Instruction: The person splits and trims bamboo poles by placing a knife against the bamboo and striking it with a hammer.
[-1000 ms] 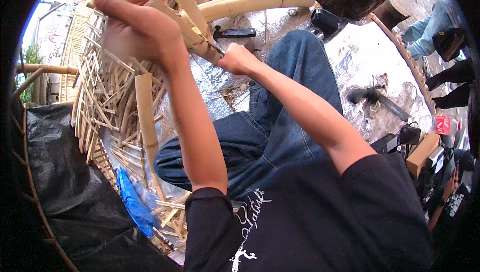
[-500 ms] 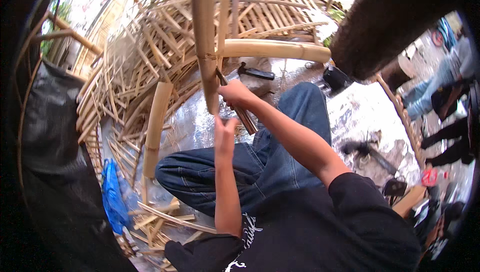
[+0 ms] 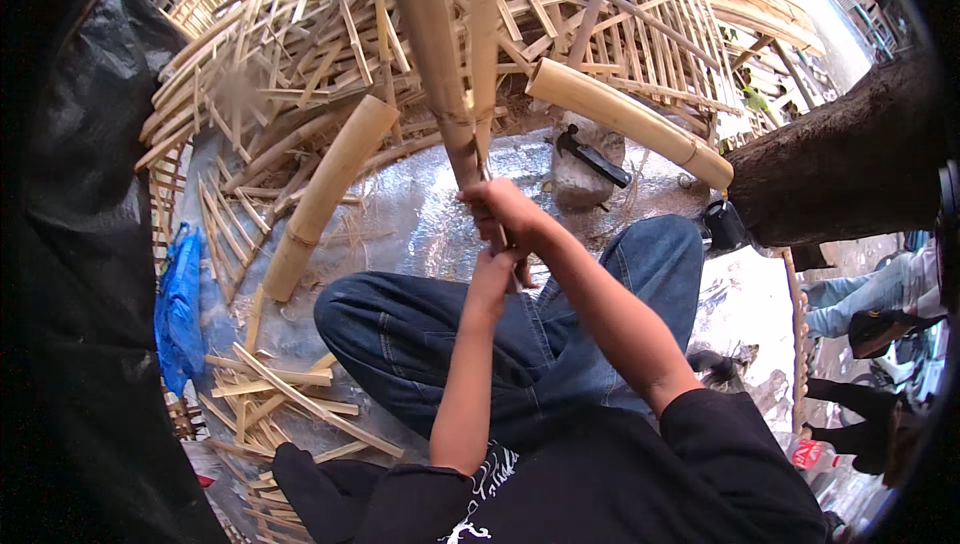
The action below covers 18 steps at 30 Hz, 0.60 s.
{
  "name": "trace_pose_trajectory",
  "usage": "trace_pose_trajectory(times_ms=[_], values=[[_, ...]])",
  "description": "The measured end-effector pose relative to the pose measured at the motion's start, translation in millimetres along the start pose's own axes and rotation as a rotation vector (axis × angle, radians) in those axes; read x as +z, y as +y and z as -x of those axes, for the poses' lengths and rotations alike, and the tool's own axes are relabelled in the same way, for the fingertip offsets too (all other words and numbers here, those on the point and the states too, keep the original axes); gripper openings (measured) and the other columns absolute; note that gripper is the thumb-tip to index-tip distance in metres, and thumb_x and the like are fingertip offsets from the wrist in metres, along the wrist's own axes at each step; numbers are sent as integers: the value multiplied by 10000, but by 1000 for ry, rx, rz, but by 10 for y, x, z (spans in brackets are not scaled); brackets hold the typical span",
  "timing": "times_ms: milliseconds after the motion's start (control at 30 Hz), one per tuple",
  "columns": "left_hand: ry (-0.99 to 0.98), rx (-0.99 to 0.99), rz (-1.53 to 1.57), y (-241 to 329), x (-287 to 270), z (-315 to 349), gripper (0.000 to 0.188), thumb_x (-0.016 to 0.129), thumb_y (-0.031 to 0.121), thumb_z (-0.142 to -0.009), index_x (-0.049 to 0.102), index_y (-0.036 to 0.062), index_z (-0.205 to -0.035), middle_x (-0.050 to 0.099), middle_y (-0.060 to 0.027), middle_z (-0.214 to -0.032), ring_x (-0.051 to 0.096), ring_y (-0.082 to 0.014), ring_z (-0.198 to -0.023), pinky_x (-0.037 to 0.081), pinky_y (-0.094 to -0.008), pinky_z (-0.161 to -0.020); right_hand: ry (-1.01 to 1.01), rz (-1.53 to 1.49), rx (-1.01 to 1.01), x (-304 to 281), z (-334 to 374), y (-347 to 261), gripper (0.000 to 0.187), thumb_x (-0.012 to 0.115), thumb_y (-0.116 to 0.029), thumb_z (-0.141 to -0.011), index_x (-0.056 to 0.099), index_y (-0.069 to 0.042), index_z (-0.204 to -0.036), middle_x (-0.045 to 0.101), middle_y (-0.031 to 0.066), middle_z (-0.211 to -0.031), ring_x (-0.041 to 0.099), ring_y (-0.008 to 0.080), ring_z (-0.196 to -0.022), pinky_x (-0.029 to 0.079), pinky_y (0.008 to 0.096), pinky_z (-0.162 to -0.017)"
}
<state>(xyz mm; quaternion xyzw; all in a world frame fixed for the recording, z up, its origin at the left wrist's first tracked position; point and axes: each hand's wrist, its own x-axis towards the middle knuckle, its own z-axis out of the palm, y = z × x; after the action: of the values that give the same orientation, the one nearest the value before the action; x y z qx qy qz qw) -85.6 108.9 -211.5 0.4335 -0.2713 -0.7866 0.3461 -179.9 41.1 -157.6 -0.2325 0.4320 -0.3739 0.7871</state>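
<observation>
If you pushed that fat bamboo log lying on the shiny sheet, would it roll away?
Probably a little. The bamboo log is round and smooth, so it could roll sideways on the shiny sheet. It likely wouldn't go far, because the pile of bamboo strips sits close beside it. It looks straight and stiff, so it shouldn't bend when lifted, and being bamboo, maybe lighter than it looks.

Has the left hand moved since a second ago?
Yes. The left hand has come down from the top of the split bamboo pole to just under the right hand, above the knees.
</observation>
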Motion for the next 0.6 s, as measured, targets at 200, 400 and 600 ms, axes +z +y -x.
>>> trace_pose_trajectory(times_ms=[200, 400, 600], values=[[-52, 99, -11, -65, 322, -389, 216, 598, 121, -835, 471, 54, -674, 427, -37, -494, 433, -154, -371, 359, -311, -358, 281, 163, -99, -388, -168, -176, 218, 574, -193, -806, 503, -68, -642, 437, 9, -544, 407, 108, -437, 327, 280, -408], [-268, 18, 228, 132, 114, -530, 194, 562, 87, -815, 419, 75, -685, 364, -28, -478, 367, -145, -358, 302, -312, -355, 445, 392, -227, -111, -331, -258, 202, 568, -152, -753, 501, -1, -636, 499, 58, -571, 467, 134, -461, 374, 313, -429], [-547, 22, 317, 8, -75, -703, 294, 585, 157, -823, 384, 117, -612, 336, 3, -468, 317, -122, -360, 248, -289, -370, 543, 613, -320, -13, -412, -231, 258, 567, -148, -705, 555, 90, -605, 563, 140, -556, 573, 230, -506, 443, 371, -478]])
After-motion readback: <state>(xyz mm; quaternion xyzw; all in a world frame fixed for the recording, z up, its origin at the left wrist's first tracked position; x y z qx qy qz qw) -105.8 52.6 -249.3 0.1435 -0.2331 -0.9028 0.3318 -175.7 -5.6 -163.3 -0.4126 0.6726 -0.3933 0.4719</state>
